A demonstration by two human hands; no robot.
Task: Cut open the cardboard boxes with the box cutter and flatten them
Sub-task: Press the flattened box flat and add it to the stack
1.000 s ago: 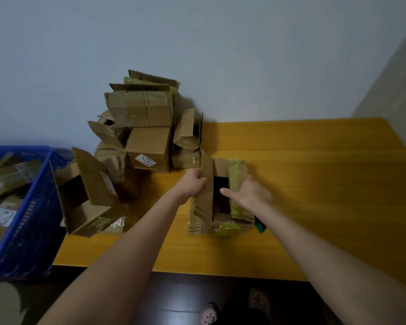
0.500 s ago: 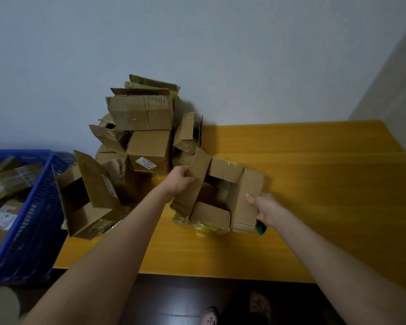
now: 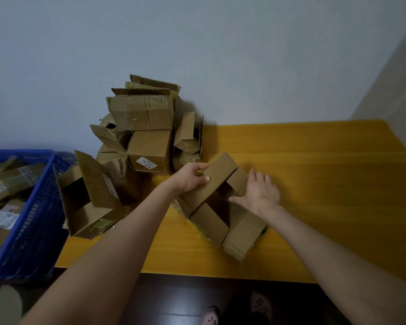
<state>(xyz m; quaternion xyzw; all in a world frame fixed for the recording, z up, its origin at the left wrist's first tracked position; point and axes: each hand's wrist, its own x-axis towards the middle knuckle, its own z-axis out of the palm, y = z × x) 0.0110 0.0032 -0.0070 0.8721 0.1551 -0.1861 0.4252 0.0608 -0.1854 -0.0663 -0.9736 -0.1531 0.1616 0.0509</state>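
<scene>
Currently the left hand [image 3: 192,178] grips the far-left panel of the opened brown cardboard box [image 3: 210,225], thumb on top and fingers curled over the panel's far edge. The right hand [image 3: 260,192] is spread flat with straight fingers, holding nothing. Its thumb side touches the box's right-hand flap beside the open mouth. So the box sits btwn the two hands and reaches nearer the person than either palm.

It lies on the yellow wooden table [image 3: 326,184], mouth up toward the camera, flaps splayed. The long axis runs diagonally: far end up by the left hand, near end swung out under the right forearm. My read: flattening comes next, prob. a push down across the short axis w/ the right palm while the left hand steadies its panel. The left hand already has purchase, so the right one is free to press.

A dark-green sliver [image 3: 265,229] peeks from under the box's near-right corner. It may be the box cutter, but it's too small to tell.

Further out, a heap of brown cardboard boxes [image 3: 145,137] leans on the wall, far-left of the hands. A blue plastic crate [image 3: 40,207] w/ flat cardboard stands off the table's left edge.
</scene>
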